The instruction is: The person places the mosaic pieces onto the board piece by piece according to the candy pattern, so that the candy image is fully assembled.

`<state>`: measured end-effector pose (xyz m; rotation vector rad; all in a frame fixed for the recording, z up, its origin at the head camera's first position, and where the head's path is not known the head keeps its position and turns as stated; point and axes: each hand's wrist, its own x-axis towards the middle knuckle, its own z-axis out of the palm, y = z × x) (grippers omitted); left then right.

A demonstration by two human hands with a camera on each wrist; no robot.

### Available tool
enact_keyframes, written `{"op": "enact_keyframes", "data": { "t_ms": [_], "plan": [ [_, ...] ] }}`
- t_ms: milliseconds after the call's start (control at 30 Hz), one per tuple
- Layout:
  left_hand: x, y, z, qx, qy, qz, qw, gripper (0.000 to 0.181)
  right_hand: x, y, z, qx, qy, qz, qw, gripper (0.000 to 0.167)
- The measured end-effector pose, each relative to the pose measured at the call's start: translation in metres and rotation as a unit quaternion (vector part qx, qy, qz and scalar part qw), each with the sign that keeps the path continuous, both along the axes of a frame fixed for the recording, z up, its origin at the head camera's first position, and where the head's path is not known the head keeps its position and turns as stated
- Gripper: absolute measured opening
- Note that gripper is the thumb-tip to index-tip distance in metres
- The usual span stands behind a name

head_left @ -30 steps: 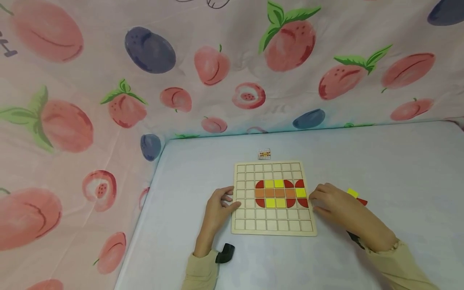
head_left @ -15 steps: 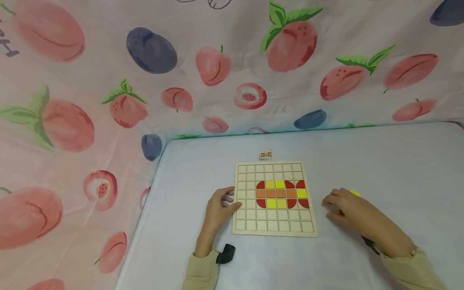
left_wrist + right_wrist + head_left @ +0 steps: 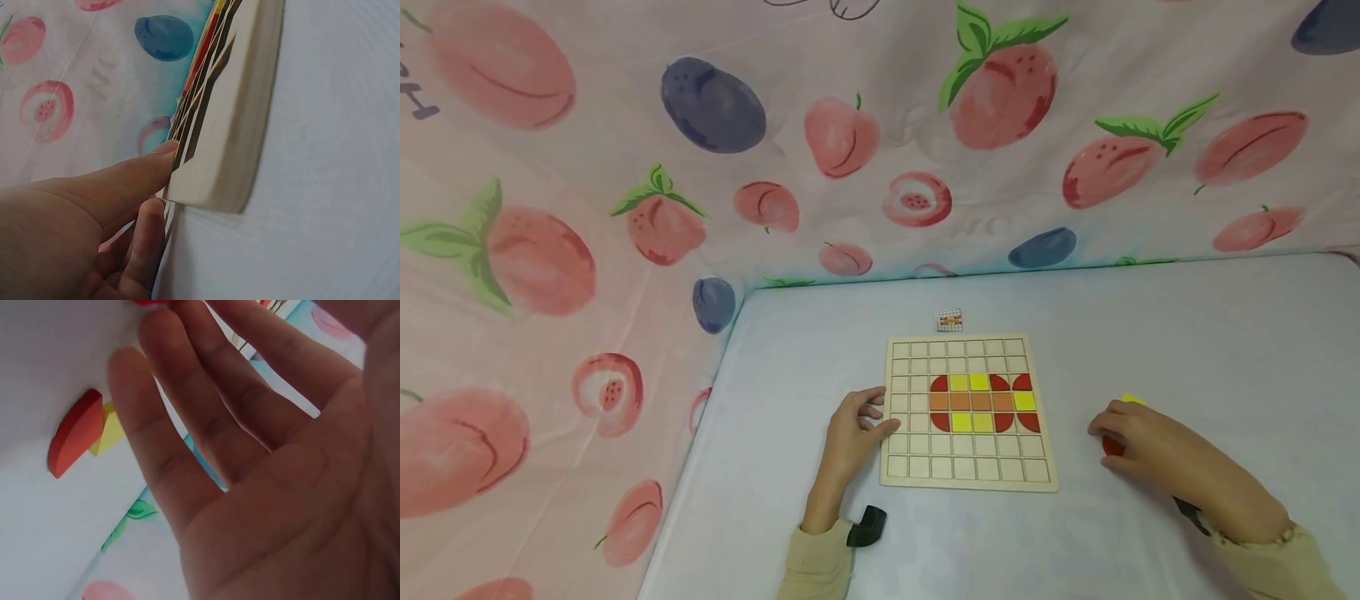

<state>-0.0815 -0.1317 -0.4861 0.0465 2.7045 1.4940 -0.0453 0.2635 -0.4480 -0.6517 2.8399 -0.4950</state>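
Observation:
A square wooden grid board lies on the table, with red, orange and yellow tiles set in its middle and right cells. At its left edge my left hand holds it. In the left wrist view the thumb lies on the board's face, with curled fingers beside its edge. To the right of the board, my right hand has a red tile between fingers and thumb. That tile shows only as a sliver at the fingertips in the right wrist view.
Beside the right hand lie a yellow tile and another red curved tile. A small printed pattern card rests behind the board. Fruit-patterned cloth hangs behind and to the left of the table.
My right hand has moved right, away from the board's right edge, and a red tile now shows between its fingers and thumb. My left hand has stayed at the board's left edge.

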Motion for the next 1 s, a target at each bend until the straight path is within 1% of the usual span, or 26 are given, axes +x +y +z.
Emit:
{"op": "enact_keyframes", "data": {
  "t_ms": [133,367,567,667,800,1000],
  "plan": [
    [-0.0002,-0.0002,-0.0004,0.000,0.003,0.000,1.0000,0.053,0.0005,0.0045,0.0001,-0.013,-0.012,0.001,0.9998,0.026],
    [-0.0004,-0.0003,-0.0006,-0.002,-0.001,-0.001,1.0000,0.054,0.0017,0.0069,0.0023,-0.038,-0.017,-0.006,0.9991,0.026],
    [-0.0003,-0.0005,-0.0007,-0.003,-0.003,0.000,1.0000,0.054,0.0006,0.0048,0.0063,-0.055,-0.051,-0.031,0.9967,0.027],
    [-0.0001,-0.0008,-0.0009,-0.003,-0.001,-0.002,1.0000,0.054,0.0004,0.0047,0.0066,-0.058,-0.059,-0.035,0.9959,0.027],
    [-0.0001,-0.0012,-0.0015,0.001,-0.002,-0.002,1.0000,0.054,0.0012,0.0049,0.0059,-0.063,-0.053,-0.033,0.9960,0.028],
    [-0.0001,-0.0017,-0.0020,0.004,0.005,-0.005,1.0000,0.054,0.0025,0.0051,0.0049,-0.080,-0.013,-0.022,0.9965,0.032]
  ]
}}
